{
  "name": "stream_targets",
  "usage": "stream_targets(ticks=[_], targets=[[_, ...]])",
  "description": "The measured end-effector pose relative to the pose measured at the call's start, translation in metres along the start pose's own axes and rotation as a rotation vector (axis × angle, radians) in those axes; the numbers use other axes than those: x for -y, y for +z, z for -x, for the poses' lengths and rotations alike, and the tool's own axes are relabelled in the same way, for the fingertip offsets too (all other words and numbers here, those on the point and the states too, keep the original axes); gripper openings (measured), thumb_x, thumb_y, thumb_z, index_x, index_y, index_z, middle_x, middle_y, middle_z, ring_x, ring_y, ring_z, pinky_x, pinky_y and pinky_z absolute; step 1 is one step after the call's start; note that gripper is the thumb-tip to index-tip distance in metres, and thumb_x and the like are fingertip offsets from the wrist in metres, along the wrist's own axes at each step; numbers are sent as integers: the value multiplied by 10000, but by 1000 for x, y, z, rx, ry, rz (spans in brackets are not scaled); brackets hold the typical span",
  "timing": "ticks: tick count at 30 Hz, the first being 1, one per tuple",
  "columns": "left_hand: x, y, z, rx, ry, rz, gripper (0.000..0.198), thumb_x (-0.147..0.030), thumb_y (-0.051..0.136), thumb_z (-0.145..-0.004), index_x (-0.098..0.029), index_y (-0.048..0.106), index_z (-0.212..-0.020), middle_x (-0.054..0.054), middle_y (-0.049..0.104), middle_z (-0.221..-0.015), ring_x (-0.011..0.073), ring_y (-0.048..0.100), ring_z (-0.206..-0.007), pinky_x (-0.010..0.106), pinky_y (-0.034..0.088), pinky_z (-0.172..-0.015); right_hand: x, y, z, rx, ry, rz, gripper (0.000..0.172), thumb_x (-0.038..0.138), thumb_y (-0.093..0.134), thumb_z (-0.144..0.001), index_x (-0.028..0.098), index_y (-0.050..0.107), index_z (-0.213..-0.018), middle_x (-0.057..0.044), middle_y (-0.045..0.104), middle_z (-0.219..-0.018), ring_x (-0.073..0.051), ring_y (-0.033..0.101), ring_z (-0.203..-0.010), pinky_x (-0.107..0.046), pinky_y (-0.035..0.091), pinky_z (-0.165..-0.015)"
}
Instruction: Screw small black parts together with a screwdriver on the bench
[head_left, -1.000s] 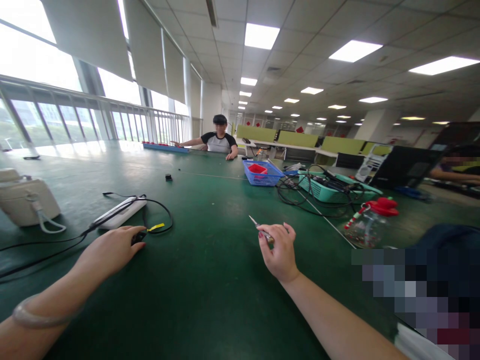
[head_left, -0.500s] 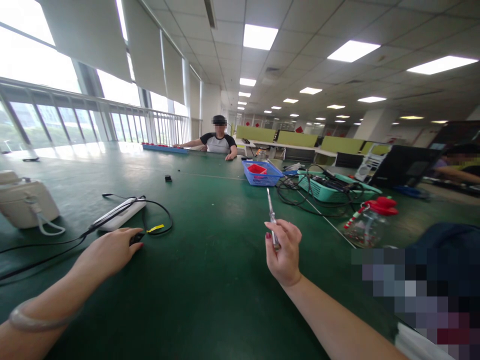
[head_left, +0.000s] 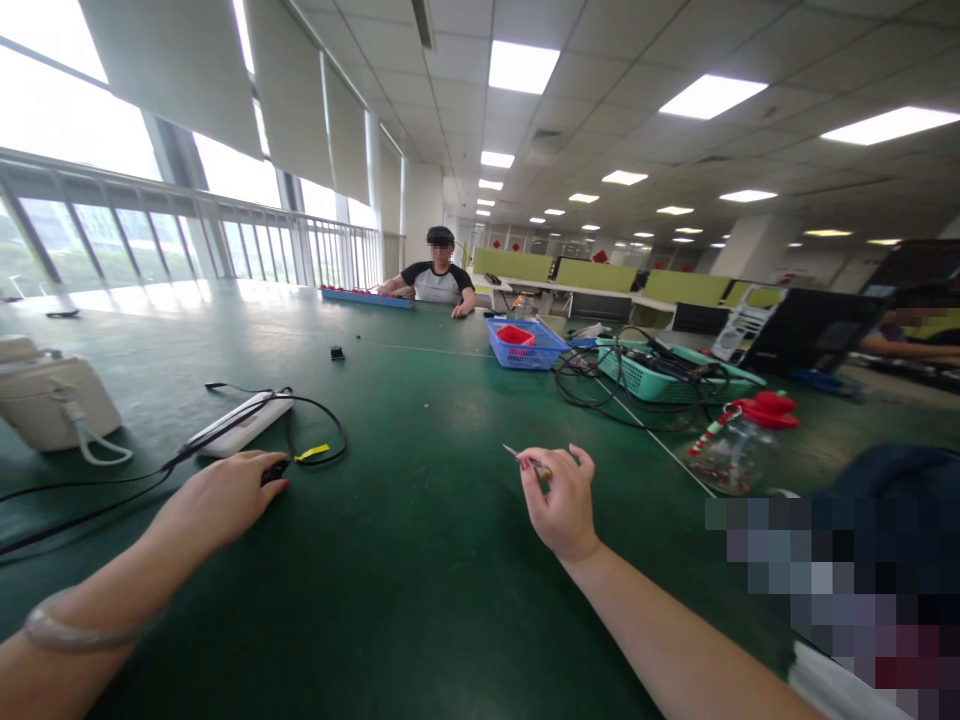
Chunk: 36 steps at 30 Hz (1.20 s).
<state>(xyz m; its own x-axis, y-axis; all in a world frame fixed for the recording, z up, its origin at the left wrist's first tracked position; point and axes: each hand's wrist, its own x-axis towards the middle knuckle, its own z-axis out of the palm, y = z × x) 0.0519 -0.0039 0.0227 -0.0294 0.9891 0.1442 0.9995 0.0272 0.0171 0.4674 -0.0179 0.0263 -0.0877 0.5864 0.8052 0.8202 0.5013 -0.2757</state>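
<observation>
In my right hand is a slim screwdriver with a thin metal shaft and a clear-looking handle. Its tip points up and to the left, above the green table. The fingers pinch the handle and hide part of it. My left hand rests low over the table at the left, closed on a small black object between thumb and fingertips; its kind I cannot make out. Close by that hand lie a white power strip and a black cable with a yellow tag.
A blue basket with a red tray inside and a teal basket full of black cables stand ahead to the right. A glass jar with a red lid is nearer. At left sits a beige bag. Across the table sits a person.
The screwdriver has swung from nearly upright to tilted left and foreshortened in my right hand. My left hand stays almost still. The person opposite has shifted a long blue tray to the right.
</observation>
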Motion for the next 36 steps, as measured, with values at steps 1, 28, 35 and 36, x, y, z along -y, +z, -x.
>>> stream_targets(ticks=[1, 28, 35, 36], targets=[[-1, 0, 0, -5, 7, -1, 529, -417, 420, -858, -146, 572, -1286, 144, 619, -1257, 308, 622, -1069, 430, 465, -934, 0, 0, 0, 4, -3, -1, 147, 280, 490, -916, 232, 627, -895, 4, 689, -817, -184, 621, -781, -447, 263, -1016], [-6, -9, 4, -19, -17, -57, 484, -417, 401, -890, -150, 605, -1237, 126, 656, -1207, 293, 647, -1018, 403, 482, -872, 0, -1, 1, 37, -19, -29, 138, 264, 482, -922, 228, 615, -905, 7, 670, -803, -179, 612, -774, -468, 258, -1030], [-3, -6, 3, -18, -22, -51, 475, -409, 410, -892, -158, 595, -1252, 125, 644, -1228, 290, 646, -1025, 387, 477, -859, 1, 0, 2, 28, -26, -35, 130, 260, 485, -921, 233, 612, -910, 5, 672, -811, -186, 614, -787, -479, 258, -1026], [-3, -6, 2, -14, -22, -48, 473, -404, 414, -892, -157, 595, -1252, 126, 645, -1226, 290, 645, -1027, 384, 476, -860, 1, 0, 2, 29, -25, -36, 130, 260, 485, -921, 233, 612, -910, 5, 672, -810, -187, 615, -786, -479, 258, -1025]])
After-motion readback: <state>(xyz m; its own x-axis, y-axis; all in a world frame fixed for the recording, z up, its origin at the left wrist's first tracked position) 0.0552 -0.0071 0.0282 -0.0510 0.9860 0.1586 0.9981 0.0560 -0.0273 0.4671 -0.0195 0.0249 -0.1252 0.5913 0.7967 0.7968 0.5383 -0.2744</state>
